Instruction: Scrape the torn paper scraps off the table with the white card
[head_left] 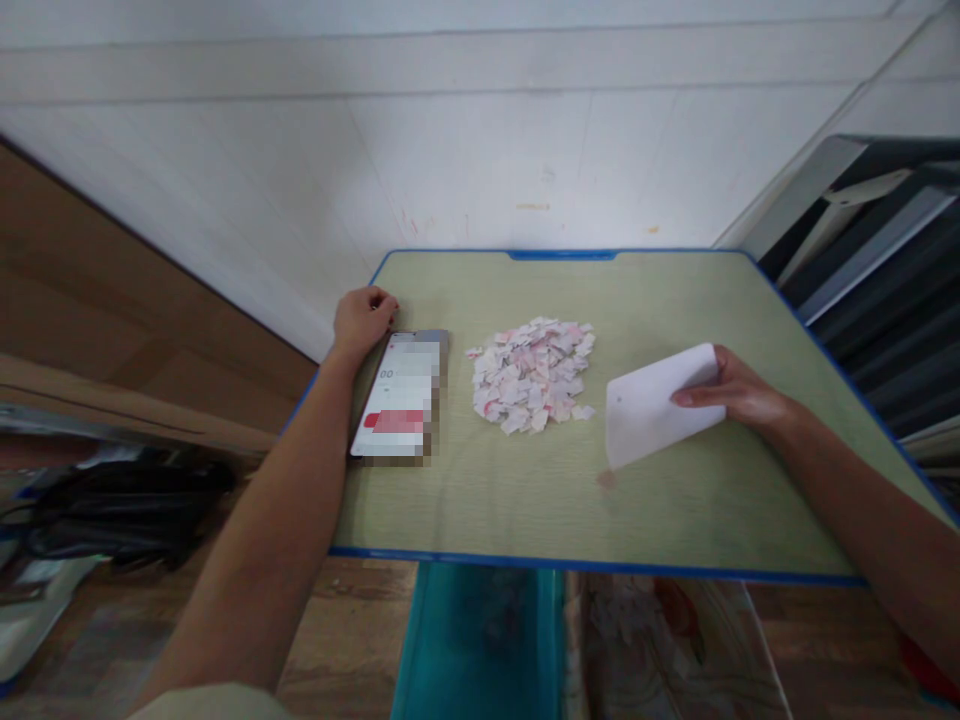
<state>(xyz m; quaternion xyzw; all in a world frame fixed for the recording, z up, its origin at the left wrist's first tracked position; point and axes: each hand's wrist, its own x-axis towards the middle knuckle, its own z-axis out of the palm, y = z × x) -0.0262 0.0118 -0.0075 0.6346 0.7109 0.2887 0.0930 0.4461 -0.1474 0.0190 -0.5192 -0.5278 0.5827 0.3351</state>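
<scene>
My right hand (735, 388) grips a flat white sheet (652, 405) with rounded corners, thumb on its near face and the fingers hidden behind. The sheet is tilted just above the table, to the right of a pile of torn paper scraps (531, 375), apart from it. The scraps are white with some pink and red marks. My left hand (365, 318) rests at the table's left edge with its fingers curled in, and nothing shows in them. Just below and right of it lies a phone (397, 395) with a lit screen, partly blurred.
The table (480, 510) has a pale green top and a blue rim. Under its front edge stand a teal bin (480, 640) and a patterned bag (675, 650) with paper scraps inside. A white wall is behind; dark folded frames (892, 260) lean at right, cardboard (150, 280) at left.
</scene>
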